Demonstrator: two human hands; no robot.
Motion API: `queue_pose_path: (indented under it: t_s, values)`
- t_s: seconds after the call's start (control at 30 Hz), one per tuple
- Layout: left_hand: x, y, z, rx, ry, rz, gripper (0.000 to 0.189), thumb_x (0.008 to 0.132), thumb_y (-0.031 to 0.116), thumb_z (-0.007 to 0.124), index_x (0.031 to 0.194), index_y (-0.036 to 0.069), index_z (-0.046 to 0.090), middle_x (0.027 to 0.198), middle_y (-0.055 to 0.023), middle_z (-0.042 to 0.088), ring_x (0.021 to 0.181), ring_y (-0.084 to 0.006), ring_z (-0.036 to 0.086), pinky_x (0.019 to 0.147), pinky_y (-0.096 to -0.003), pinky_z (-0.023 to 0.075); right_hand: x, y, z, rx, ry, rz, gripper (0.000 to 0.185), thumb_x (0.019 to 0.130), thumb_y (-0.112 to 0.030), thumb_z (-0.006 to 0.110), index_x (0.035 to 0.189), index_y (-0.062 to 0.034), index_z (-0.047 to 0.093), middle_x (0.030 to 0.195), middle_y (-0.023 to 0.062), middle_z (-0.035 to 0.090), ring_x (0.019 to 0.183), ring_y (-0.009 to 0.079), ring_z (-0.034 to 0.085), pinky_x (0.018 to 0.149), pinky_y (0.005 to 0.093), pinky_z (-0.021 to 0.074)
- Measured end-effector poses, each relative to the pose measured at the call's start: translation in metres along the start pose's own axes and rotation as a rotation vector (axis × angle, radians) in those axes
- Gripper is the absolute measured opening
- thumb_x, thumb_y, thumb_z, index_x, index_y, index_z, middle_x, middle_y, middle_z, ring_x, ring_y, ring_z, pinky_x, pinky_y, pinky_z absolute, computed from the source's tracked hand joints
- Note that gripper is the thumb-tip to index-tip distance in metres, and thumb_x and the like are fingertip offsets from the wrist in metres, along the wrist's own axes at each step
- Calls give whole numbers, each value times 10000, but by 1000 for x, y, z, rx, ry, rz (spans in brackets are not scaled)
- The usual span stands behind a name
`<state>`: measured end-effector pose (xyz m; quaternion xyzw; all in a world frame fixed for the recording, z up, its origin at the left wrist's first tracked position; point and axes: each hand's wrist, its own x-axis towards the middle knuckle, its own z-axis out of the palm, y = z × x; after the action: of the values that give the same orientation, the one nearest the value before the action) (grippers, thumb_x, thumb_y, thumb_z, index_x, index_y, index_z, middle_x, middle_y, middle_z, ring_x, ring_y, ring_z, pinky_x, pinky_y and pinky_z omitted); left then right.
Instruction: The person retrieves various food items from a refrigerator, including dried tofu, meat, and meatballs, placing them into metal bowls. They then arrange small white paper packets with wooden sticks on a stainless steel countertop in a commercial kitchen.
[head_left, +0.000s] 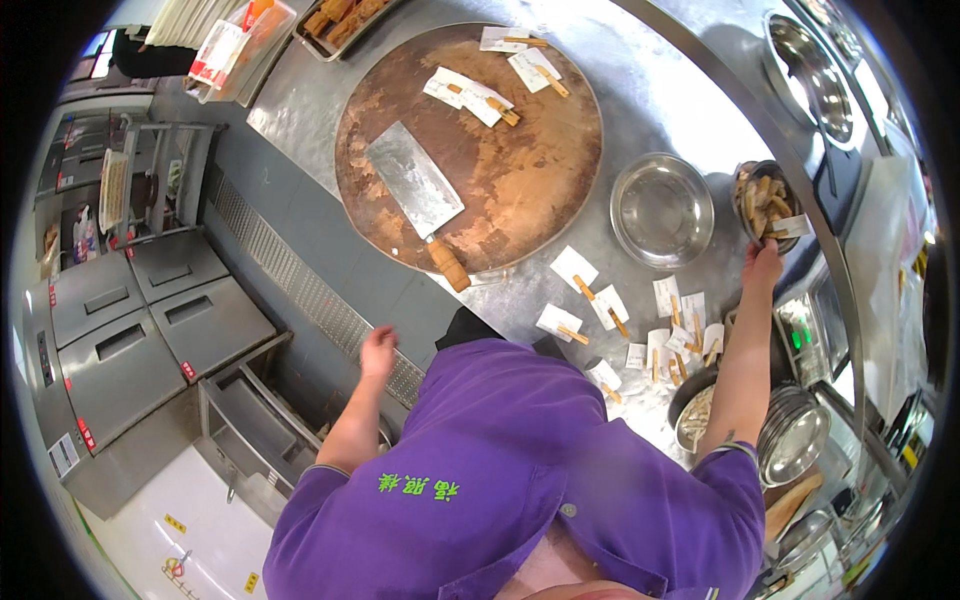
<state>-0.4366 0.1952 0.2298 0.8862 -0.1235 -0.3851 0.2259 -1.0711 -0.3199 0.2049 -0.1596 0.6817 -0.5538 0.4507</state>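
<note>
My right hand (762, 264) grips the near rim of a small metal bowl (742, 217) with brown food pieces in it. A paper slip with a wooden clothespin (790, 226) sits at the bowl's edge. An empty steel bowl (661, 211) stands left of it. My left hand (379, 351) hangs over the floor, loosely curled and holding nothing. A cleaver (416, 180) with a wooden handle lies on a round wooden chopping block (525, 187). Paper slips with clothespins lie on the block, and several more (574, 266) lie on the steel counter (517, 296).
A metal pot (686, 405) with pale strips and a stack of steel bowls (795, 442) stand beside my right arm. A curved metal rail (757, 135) crosses above the counter. A tray of browned food (341, 22) is at the top; steel drawers (135, 367) stand left, across the floor.
</note>
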Motion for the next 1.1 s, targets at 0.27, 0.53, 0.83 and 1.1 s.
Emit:
queue_pose_path:
  t_s: [0.27,0.53,0.83,1.1]
  values:
    - [48,-1,-94,-130,289,41,287,941,69,543,1206,-27,598,935,-68,656,762,-143,614,701,-269,513,83,2,83,205,-183,119,386,992,-222,597,1236,52,477,1040,138,632,853,258,675,769,351,622]
    - [71,253,-29,-561,227,763,226,940,-37,518,1142,8,609,998,-69,644,856,-138,591,802,-264,498,-112,-37,5,-430,-460,-29,432,985,-245,582,1356,-28,535,1117,60,679,897,124,640,768,256,529]
    - [-65,360,124,-17,-509,1314,226,881,-41,574,1080,25,659,977,-38,681,810,-100,600,739,-248,493,-281,18,-204,-478,-129,-75,334,964,-169,580,1246,4,623,975,39,710,765,73,596,700,217,480]
    - [-130,233,219,1040,-679,1381,378,835,125,644,1212,140,638,1119,-97,634,997,-300,621,863,-411,515,-372,114,-204,-956,-380,-185,288,877,-258,707,1146,-155,699,1083,49,669,850,225,658,795,348,535]
